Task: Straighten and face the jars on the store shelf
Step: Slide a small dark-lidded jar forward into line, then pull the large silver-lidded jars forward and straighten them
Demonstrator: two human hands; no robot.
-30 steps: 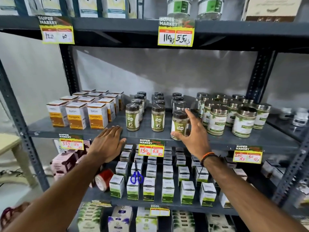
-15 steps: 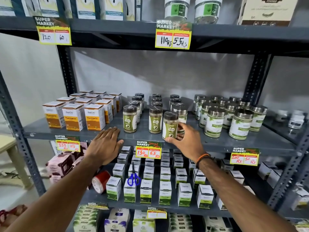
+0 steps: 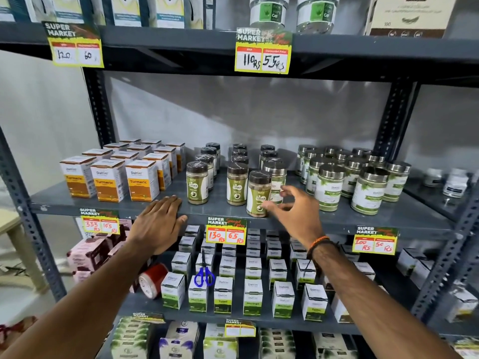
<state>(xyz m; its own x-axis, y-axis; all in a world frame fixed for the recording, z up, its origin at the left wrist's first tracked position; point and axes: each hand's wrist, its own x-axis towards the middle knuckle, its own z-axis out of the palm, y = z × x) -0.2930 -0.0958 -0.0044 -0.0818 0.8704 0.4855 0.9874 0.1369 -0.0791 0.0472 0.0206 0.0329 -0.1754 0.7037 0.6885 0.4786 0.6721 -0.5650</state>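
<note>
Left to right along the grey metal shelf (image 3: 108, 203). My left hand (image 3: 158, 224) lies flat on the front lip, fingers spread and grasping nothing; I judge it a brace and would leave it there. Beside it, two rows of brown-lidded plastic powder jars with green labels: the first front jar (image 3: 197, 183) and the second front jar (image 3: 237, 183) stand upright, labels out, set back from the edge. The third front jar (image 3: 258, 194) stands further forward than those two, near the lip, label turned slightly leftward. My right hand (image 3: 298, 211) is at its right side, fingers loosely curled and parted; thumb and a fingertip are close to the jar wall, but whether they touch it I cannot tell. To do this well: pinch low on the body, slide it back level with its neighbours, twist until the label squares up. Behind my fingers a steel-lidded jar with a pale label (image 3: 276, 177) is half hidden. Rear jars show lids only. Cluster of steel-lidded jars (image 3: 350, 177) at right looks crowded, facings unclear.
</note>
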